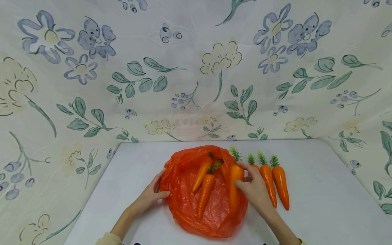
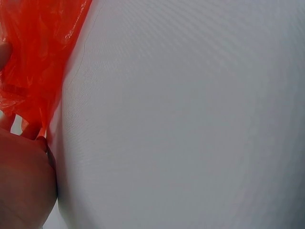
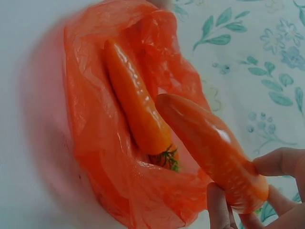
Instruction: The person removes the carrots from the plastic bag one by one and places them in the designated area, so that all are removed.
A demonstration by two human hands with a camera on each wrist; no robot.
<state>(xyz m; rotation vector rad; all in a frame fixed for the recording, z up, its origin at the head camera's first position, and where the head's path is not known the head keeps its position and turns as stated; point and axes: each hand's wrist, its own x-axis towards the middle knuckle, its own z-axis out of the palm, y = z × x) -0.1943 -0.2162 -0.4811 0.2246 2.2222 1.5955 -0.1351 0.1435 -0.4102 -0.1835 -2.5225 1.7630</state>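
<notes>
A red plastic bag [image 1: 183,204] lies with its mouth spread wide. At its left side my left hand [image 1: 153,190] holds the bag's edge between thumb and fingers; in the left wrist view that hand [image 2: 24,176] sits low beside the red film. My right hand [image 1: 252,185] grips an orange carrot [image 1: 235,187] with a green top, over the bag's right side. The right wrist view shows this carrot [image 3: 214,148] pinched near its thick end, tip pointing over the bag. Inside the bag lie a front carrot [image 1: 206,192], a rear carrot [image 1: 202,173] and a partly hidden one [image 1: 225,170].
To the right of the bag, more carrots lie in a row on the white table [image 1: 321,190]: an outer carrot [image 1: 280,187], a middle carrot [image 1: 268,183] and one partly covered by my right hand. A floral cloth [image 1: 190,75] hangs behind the table and at its sides.
</notes>
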